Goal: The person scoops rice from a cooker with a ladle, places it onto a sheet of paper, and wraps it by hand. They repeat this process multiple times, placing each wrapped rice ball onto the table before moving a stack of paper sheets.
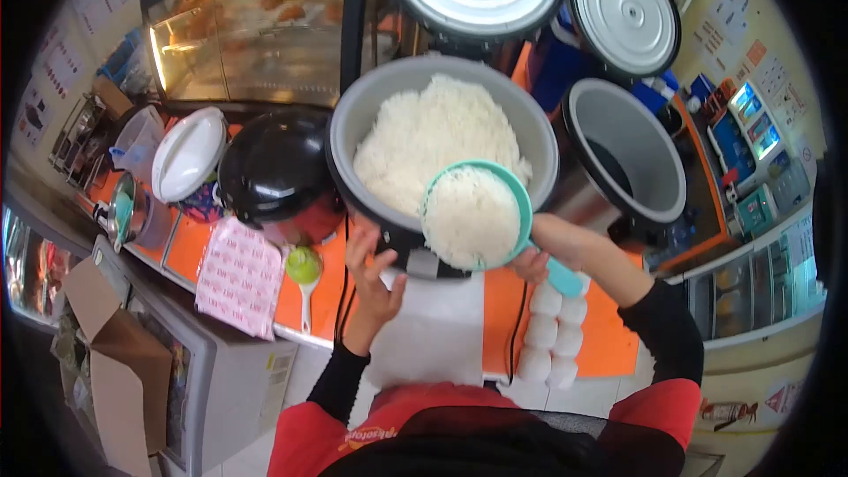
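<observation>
My right hand (533,261) is closed round the handle of a turquoise strainer (523,203). White cooked rice (473,216) fills the strainer, which is held over the near rim of a large rice cooker (349,115). More rice (437,128) is heaped inside that cooker's grey pot. My left hand (374,278) is raised just in front of the cooker's near left side, fingers apart, holding nothing. Under the strainer's handle, several white wrapped bundles (541,331) stand in two rows on the orange counter (605,336).
Right of the cooker stands a second open cooker (601,115) with a dark inside. To the left are a black lidded pot (278,159), pink printed paper (238,278), a green ball-like item (303,265) and a white spoon (306,307). An open cardboard box (115,371) sits lower left.
</observation>
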`<state>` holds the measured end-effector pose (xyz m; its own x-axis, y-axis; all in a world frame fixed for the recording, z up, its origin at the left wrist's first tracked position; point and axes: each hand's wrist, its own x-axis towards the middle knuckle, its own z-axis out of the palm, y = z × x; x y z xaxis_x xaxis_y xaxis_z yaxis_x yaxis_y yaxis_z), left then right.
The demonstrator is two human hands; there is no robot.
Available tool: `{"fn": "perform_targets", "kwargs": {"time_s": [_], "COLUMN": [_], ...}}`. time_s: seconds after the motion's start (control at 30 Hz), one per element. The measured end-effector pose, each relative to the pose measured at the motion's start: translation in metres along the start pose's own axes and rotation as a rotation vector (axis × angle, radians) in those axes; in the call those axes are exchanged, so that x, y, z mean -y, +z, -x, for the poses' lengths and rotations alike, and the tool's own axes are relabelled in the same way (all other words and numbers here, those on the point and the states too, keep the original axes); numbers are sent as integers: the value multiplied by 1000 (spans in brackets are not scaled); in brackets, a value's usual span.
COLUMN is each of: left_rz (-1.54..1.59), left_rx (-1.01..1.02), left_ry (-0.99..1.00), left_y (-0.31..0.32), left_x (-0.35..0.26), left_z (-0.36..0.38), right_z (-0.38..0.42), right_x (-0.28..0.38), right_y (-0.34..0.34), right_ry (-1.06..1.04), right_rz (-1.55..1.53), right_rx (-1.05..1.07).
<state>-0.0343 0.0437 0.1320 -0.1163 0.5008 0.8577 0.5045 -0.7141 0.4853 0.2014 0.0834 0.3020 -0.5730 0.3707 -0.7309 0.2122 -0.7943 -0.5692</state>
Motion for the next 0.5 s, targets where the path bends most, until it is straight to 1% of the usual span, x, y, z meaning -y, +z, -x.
{"fn": "perform_targets", "kwargs": {"time_s": [0.07, 0.1, 0.17, 0.2, 0.27, 0.3, 0.37, 0.47, 0.5], "left_rz": [-70, -94, -188, -236, -350, -408, -467, -519, -522], "left_rx": [201, 258, 595, 753, 892, 957, 976, 998, 1004], "left_ry": [-94, -181, -364, -448, -421, -410, -420, -420, -419], "left_y": [-27, -36, -59, -68, -71, -71, -69, -70, -71], "left_x": [0, -1, 5, 6, -5, -12, -21, -26, -26], "left_z": [45, 72, 141, 168, 205, 214, 219, 226, 225], "right_z": [-6, -12, -24, -37, -75, -98, -148, -198, -196], "right_x": [-62, -92, -142, -163, -206, -222, -247, -298, -294], "right_y": [0, 4, 10, 6, -11, -16, -18, -18, -14], "right_ry": [111, 130, 148, 92, -23, -237, -674, -628, -577], "right_rz": [-117, -170, -255, -224, -154, 190, 895, 1477, 1474], "right_rx": [119, 121, 118, 31, -146, -394, -865, -869, -864]}}
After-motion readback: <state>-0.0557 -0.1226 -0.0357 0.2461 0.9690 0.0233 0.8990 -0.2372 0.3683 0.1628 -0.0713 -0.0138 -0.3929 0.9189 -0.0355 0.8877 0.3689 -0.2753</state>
